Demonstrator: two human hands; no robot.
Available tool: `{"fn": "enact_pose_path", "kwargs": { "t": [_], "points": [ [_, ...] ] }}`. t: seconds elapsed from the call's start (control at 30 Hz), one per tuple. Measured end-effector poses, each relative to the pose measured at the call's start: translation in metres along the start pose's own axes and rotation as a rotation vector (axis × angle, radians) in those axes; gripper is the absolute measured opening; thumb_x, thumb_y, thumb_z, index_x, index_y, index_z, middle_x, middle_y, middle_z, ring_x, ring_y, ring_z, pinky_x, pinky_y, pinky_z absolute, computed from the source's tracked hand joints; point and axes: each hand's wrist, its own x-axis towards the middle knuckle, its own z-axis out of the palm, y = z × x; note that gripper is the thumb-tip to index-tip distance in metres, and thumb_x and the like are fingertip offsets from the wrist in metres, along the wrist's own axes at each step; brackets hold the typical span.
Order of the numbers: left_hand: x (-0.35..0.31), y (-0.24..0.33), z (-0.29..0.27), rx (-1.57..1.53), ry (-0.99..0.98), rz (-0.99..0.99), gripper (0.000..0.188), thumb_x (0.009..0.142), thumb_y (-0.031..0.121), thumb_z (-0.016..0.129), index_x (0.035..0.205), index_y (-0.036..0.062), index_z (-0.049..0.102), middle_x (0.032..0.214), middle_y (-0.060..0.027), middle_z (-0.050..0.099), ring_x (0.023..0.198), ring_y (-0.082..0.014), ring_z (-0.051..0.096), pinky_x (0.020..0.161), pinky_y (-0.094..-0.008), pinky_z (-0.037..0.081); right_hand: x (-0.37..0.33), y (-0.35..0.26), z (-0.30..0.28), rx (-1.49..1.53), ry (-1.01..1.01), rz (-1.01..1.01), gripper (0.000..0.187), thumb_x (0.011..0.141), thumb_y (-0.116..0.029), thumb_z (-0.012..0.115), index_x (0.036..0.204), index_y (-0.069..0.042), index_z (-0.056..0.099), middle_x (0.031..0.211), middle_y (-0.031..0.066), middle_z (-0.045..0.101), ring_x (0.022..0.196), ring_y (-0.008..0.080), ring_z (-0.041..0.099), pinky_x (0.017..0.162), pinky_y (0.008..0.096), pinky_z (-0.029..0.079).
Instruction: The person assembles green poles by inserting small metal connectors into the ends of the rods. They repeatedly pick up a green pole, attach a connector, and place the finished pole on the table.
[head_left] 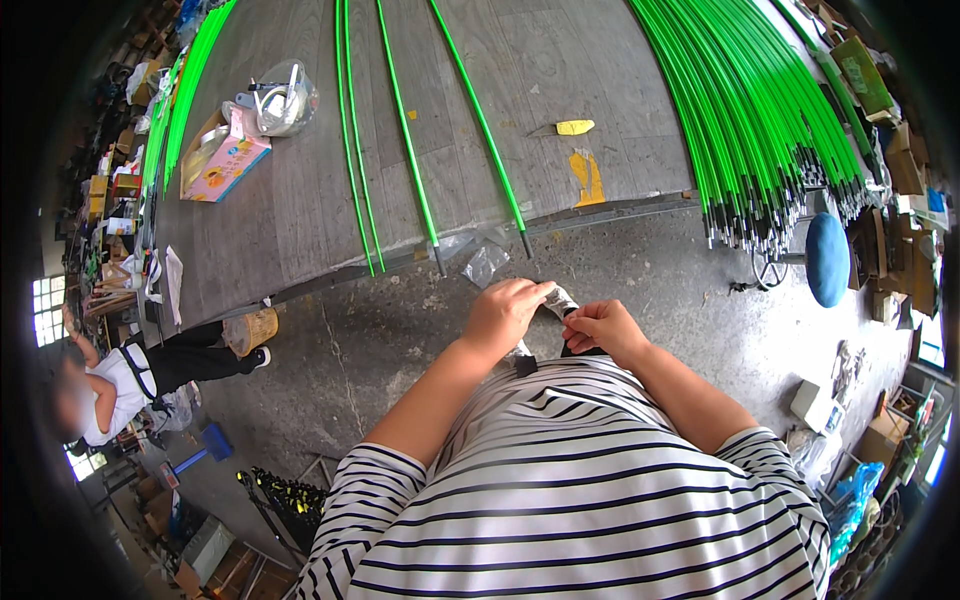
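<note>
White top with thin black stripes
The sleeves match, striped likewise and short, leaving the forearms bare.

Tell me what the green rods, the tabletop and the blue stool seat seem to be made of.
The green rods look like plastic or coated fibreglass: smooth, even, bright colour. The tabletop seems covered in matt vinyl or laminate, from its grey wood-plank pattern. The blue stool seat is perhaps fabric or vinyl over padding, given its dull surface.
</note>
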Motion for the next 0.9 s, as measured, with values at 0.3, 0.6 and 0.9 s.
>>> {"fn": "enact_pose_path", "kwargs": {
  "t": [0.3,0.6,0.9],
  "points": [
    [-0.001,-0.008,0.005,0.108,-0.071,0.138,0.014,0.067,0.011,0.063,0.080,0.0052,0.061,0.082,-0.0061,0.060,0.073,-0.0219,0.058,0.064,-0.0312,0.047,0.006,-0.003,-0.001,0.008,-0.015,-0.040,0.016,0.079,-0.008,0.055,0.085,0.006,0.057,0.074,0.0124,0.061,0.062,0.0170,0.060,0.057,0.0261,0.051],
    [-0.007,-0.016,0.018,0.104,-0.117,0.004,0.008,0.074,0.010,0.058,0.076,0.0023,0.056,0.071,-0.0097,0.060,0.066,-0.0259,0.059,0.060,-0.0336,0.047,0.011,-0.016,0.002,0.041,-0.009,-0.101,0.017,0.080,-0.008,0.054,0.087,0.007,0.057,0.075,0.0128,0.061,0.064,0.0177,0.060,0.058,0.0265,0.051],
    [-0.005,-0.012,0.032,-0.467,-0.014,-0.574,0.010,0.079,0.009,0.055,0.082,-0.0003,0.053,0.069,-0.0128,0.063,0.066,-0.0182,0.064,0.055,-0.0279,0.049,0.028,-0.019,0.011,-0.001,0.015,-0.117,0.020,0.082,-0.011,0.053,0.090,0.006,0.058,0.080,0.0124,0.061,0.065,0.0170,0.060,0.060,0.0258,0.051]
  ]
}}
